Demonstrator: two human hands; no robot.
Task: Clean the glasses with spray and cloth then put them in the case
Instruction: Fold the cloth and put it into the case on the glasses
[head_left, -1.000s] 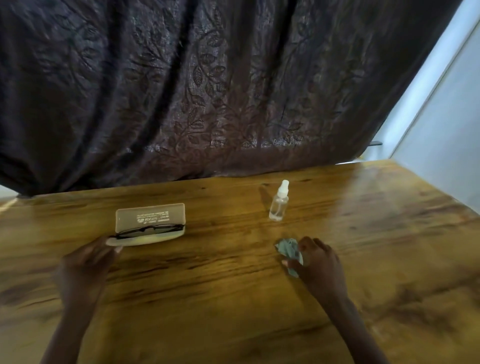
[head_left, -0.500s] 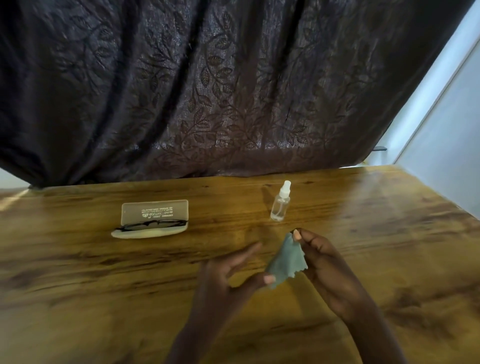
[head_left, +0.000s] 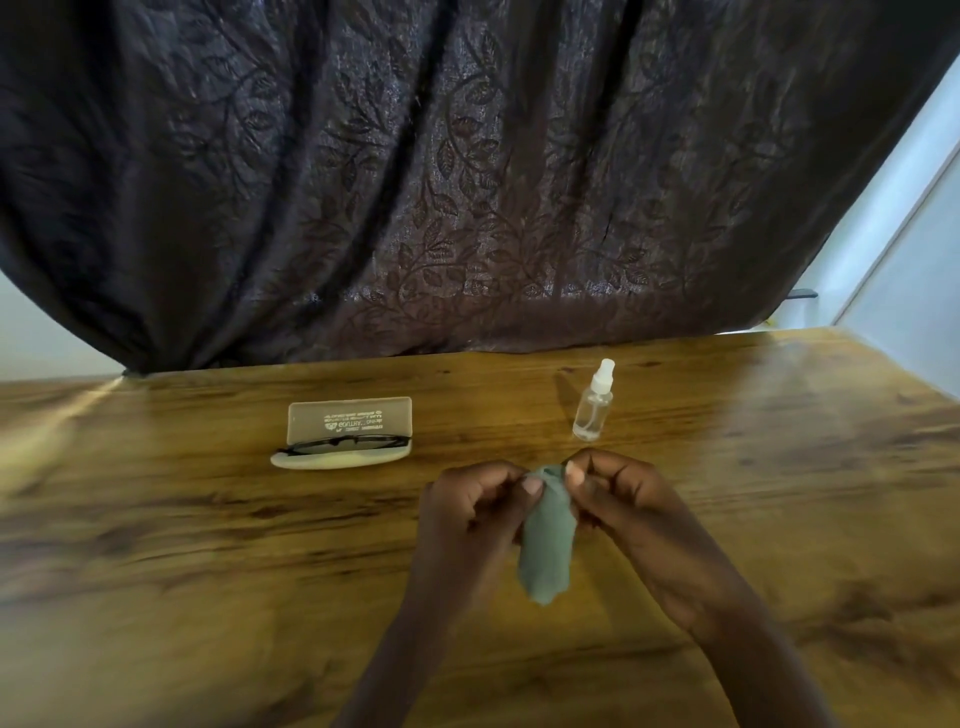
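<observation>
The fingers (head_left: 532, 486) of both hands are curled and pinch the top edge of the cloth (head_left: 548, 551). The left hand (head_left: 467, 512) and the right hand (head_left: 618, 499) are close together, and the small green cloth hangs down between them. I cannot tell if its bottom tip touches anything.

A big dark curtain (head_left: 467, 182) with leaves on it hangs at the back. In front of it is the wooden table (head_left: 208, 571). The case (head_left: 349, 421) sits on the table, to the left of the hands, open with its lid up. The glasses (head_left: 343, 444) lie folded inside it. The spray bottle (head_left: 592, 408) stands up straight just past the right hand, and nothing touches it.

The job looks like it has only begun. The cloth is picked up, and I think it is being made ready. The glasses must come out, get sprayed, get wiped, and go back in the case.
</observation>
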